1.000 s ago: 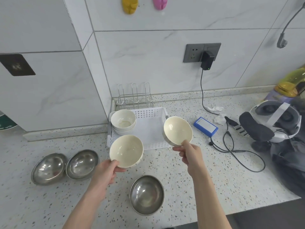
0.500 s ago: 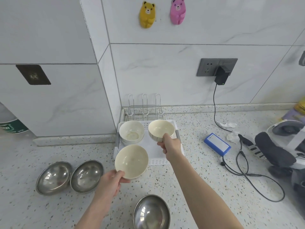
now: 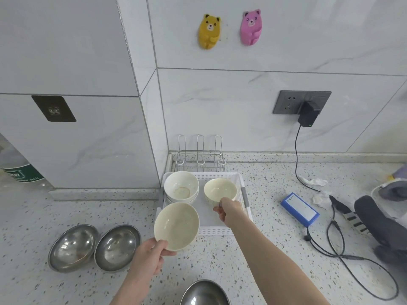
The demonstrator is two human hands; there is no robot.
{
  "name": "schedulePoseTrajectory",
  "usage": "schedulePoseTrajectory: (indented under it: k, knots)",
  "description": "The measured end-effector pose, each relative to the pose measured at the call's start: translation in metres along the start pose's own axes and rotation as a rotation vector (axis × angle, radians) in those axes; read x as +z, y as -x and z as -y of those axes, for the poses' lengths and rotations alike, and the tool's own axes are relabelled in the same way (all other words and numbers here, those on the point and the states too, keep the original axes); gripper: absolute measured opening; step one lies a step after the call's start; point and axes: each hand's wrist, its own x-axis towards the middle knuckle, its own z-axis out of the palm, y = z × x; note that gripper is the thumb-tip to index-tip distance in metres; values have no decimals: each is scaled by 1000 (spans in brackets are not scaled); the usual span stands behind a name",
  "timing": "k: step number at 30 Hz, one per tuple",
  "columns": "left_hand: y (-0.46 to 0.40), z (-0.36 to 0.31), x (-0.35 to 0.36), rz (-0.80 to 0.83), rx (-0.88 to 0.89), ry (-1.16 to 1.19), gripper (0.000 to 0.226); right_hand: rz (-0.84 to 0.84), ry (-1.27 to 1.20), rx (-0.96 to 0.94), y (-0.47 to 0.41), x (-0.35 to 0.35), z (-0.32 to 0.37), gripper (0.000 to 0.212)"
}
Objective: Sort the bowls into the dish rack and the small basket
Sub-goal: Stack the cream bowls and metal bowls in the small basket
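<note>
Right bowl (image 3: 220,190) lowered into basket (image 3: 240,179), fingers (image 3: 217,209) pinching near rim

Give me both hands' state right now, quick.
Left hand: grips a cream bowl by its rim.
Right hand: grips another cream bowl over the white basket.

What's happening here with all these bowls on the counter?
A person is sorting bowls. Their right hand holds a cream bowl by its rim over the white basket, beside a stack of white bowls already inside. Their left hand holds another cream bowl at the basket's front edge. Three steel bowls sit on the counter, and the wire dish rack behind the basket holds nothing.
</note>
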Motion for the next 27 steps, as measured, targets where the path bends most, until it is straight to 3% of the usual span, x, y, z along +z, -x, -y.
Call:
schedulePoseTrajectory:
  k: [9, 19, 24, 27]
  knots:
    - [-3, 1, 1, -5, -15, 5, 13, 40, -63, 120, -10, 0, -3, 26]
    - [0, -1, 4, -7, 4, 15, 14, 49, 26, 85, -7, 2, -1, 29]
    - [3, -3, 3, -2, 7, 23, 15, 9, 304, -54, 4, -1, 0, 25]
    - [4, -3, 4, 0, 16, 28, 15, -41, 688, -250, 12, -8, -5, 27]
